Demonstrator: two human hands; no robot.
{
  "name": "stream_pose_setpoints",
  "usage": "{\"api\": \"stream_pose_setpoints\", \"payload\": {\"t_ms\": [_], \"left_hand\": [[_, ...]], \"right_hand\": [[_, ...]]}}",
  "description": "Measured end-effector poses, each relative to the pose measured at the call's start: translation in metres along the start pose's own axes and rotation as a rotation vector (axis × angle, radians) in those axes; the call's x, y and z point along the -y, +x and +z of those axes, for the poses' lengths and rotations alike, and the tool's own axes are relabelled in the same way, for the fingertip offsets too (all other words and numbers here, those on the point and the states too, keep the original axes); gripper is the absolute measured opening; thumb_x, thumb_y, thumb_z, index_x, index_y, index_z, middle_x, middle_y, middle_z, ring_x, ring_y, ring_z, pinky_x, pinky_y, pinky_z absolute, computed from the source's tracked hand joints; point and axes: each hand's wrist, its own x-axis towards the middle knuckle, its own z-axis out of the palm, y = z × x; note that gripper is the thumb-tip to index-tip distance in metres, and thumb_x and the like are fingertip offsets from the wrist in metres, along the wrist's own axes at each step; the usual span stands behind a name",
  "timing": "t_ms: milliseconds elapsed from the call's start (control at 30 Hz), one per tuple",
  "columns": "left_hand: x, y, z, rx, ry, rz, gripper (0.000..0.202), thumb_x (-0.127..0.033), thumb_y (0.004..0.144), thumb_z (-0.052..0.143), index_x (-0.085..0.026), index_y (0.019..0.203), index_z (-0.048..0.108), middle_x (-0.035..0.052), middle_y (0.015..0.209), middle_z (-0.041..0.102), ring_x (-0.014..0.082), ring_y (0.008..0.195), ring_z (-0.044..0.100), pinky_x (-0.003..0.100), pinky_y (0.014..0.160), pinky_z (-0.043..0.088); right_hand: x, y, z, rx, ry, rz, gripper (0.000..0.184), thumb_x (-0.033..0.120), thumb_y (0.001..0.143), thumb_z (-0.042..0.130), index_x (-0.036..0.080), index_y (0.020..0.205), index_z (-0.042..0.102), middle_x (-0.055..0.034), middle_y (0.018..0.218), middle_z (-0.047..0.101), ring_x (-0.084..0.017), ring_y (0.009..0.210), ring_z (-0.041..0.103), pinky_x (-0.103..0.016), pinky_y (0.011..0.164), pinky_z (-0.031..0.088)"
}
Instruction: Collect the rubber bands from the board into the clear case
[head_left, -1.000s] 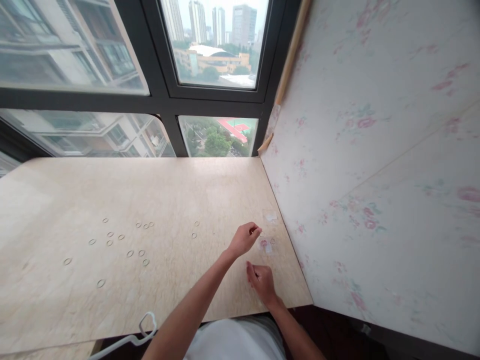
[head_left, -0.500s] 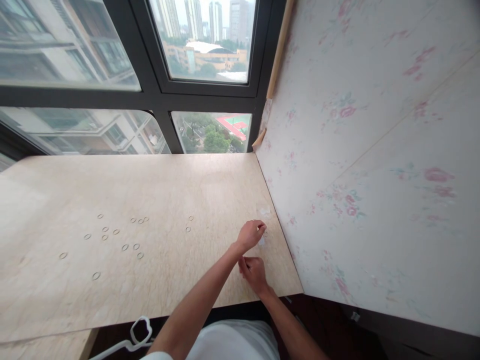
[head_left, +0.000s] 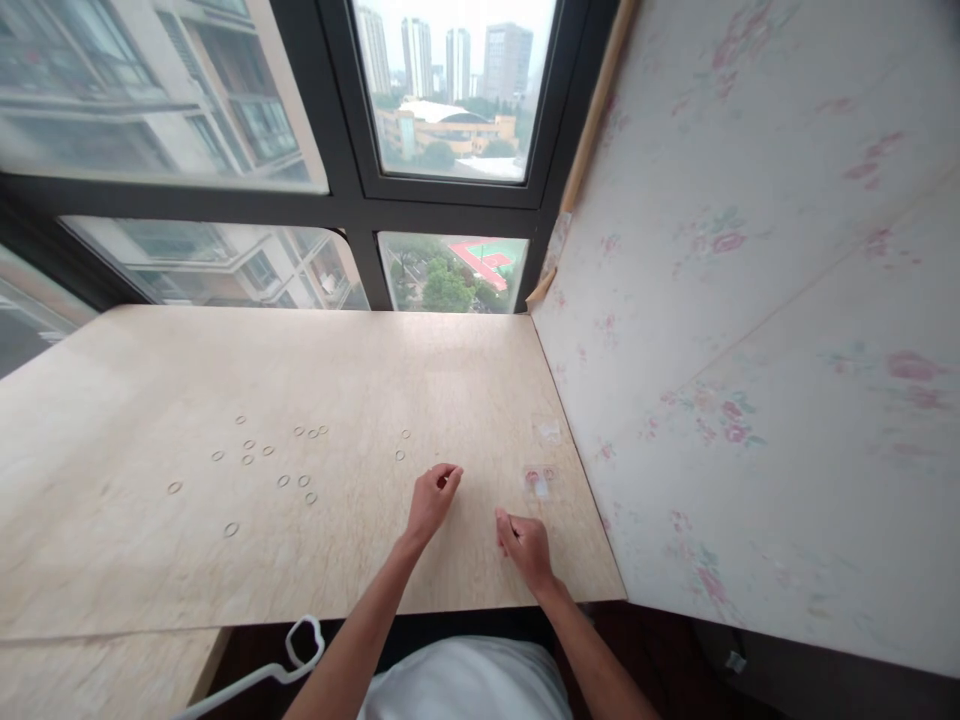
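Observation:
My left hand (head_left: 435,502) is over the middle of the pale tabletop (head_left: 360,560), its fingers drawn together in a pinch. Anything between those fingertips is too small to make out. To its right, my right hand (head_left: 526,546) is curled into a fist with the thumb pressed along the fingers, so its contents are hidden. Just beyond the right hand lies a small clear plastic packet (head_left: 538,482) with reddish marks or items in it. Two thin rings (head_left: 400,455) lie beyond my left hand. Several more thin rings (head_left: 283,481) are scattered over the left half of the tabletop.
Another clear plastic piece (head_left: 549,431) lies near the flowered wall (head_left: 675,400) that bounds the right side. Dark window frames (head_left: 442,195) stand along the back. A white looped bar (head_left: 304,645) is below the front edge at left.
My left hand has moved left, away from the packet and from above my right hand, uncovering the packet. My right hand stays closed in about the same place. The view has shifted slightly.

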Motion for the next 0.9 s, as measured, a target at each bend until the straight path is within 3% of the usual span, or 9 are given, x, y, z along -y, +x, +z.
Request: {"api": "stream_pose_setpoints", "payload": {"t_ms": [233,433,633,900], "left_hand": [[0.036,-0.050,-0.048,-0.174,-0.008,-0.012,0.023,-0.037,0.084,0.052,-0.020,0.082,0.068,0.0041,0.082,0.067,0.0165,0.073,0.061,0.028,0.067,0.047],[0.048,-0.072,-0.057,-0.128,-0.050,0.088,0.020,-0.031,0.086,0.053,-0.020,0.082,0.070,0.0046,0.082,0.063,0.0146,0.070,0.059,0.026,0.064,0.047],[0.057,-0.077,-0.053,-0.071,-0.025,0.177,0.016,-0.019,0.082,0.056,-0.020,0.082,0.072,0.0041,0.080,0.062,0.0128,0.069,0.057,0.024,0.065,0.045],[0.063,-0.081,-0.053,-0.103,-0.119,0.186,0.012,-0.014,0.078,0.060,-0.018,0.080,0.071,0.0030,0.079,0.062,0.0121,0.070,0.055,0.022,0.065,0.042]], "right_hand": [[0.003,0.004,0.003,0.042,0.150,0.188,0.059,0.055,0.092,0.040,0.018,0.048,0.052,-0.0003,0.041,0.050,-0.011,0.038,0.049,-0.021,0.043,0.035],[0.037,0.037,0.025,0.178,0.223,0.153,0.057,0.057,0.090,0.044,0.017,0.050,0.054,-0.0005,0.041,0.050,-0.011,0.037,0.046,-0.021,0.041,0.034],[0.089,0.089,0.072,0.300,0.174,-0.047,0.052,0.055,0.092,0.041,0.017,0.059,0.056,-0.0007,0.048,0.054,-0.009,0.038,0.046,-0.019,0.040,0.036],[0.160,0.137,0.168,0.625,0.067,-0.264,0.027,0.040,0.090,0.046,0.019,0.080,0.058,0.0041,0.055,0.058,-0.007,0.037,0.049,-0.017,0.040,0.037]]}}
